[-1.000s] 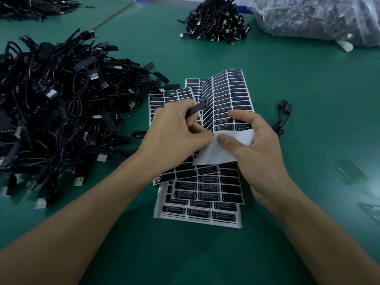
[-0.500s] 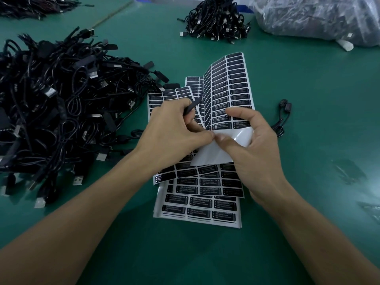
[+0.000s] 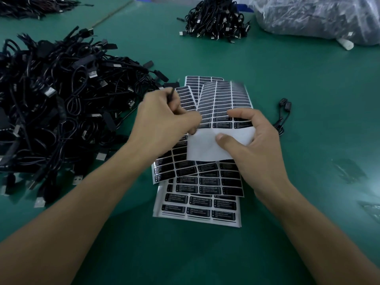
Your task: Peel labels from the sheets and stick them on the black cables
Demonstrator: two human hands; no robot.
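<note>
Above the pile (image 3: pixel 197 202) on the surface (image 3: pixel 308 79), holding the top sheet (image 3: pixel 224 103) in the right hand (image 3: pixel 253 149), pinching its white end with the thumb. Just pulled the left hand (image 3: pixel 162 124) away to the left, with fingers curled round a thin black piece (image 3: pixel 171 94). Too blurry to tell if a label came off. Probably sticking next, with cables (image 3: pixel 61 99) close by on the left

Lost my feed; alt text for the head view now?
The right hand holds a label sheet, bent back at its blank lower edge, while the blurred left hand, gripping a thin black piece, meets that sheet. More sheets lie underneath on the green table, beside a cable pile.
</note>
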